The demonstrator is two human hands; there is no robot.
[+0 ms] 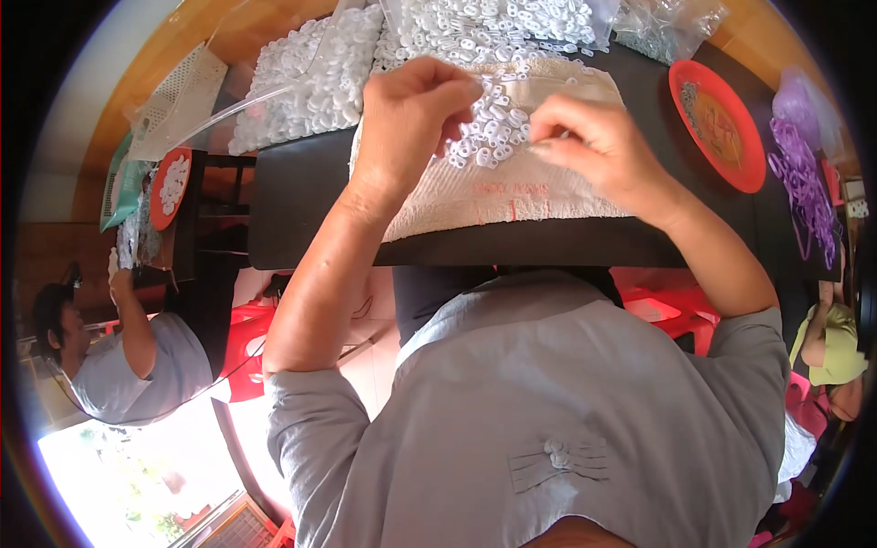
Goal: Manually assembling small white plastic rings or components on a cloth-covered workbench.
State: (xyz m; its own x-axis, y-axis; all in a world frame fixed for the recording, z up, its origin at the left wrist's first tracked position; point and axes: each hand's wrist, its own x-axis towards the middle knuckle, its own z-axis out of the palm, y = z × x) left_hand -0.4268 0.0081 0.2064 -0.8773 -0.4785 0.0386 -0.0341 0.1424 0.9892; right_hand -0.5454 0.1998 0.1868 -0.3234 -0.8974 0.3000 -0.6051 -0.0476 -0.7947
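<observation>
A loose pile of small white plastic pieces with holes (493, 128) lies on a cream cloth (438, 201) on the dark table in front of me. My left hand (406, 114) is raised over the pile's left side, thumb and fingers pinched together. On the other side, my right hand (589, 137) hovers at the pile's right edge, its fingers curled in a pinch. Whatever either pinch holds is too small or too hidden to name. The two hands are apart, with the white pieces between them.
Beyond the cloth sit a large heap of the same pieces (493, 23) and a full clear bag (301, 82). A red plate of small metal parts (717, 128) stands right, near purple straps (799, 173). Co-workers (146, 356) sit on both sides; another red plate (171, 187) is left.
</observation>
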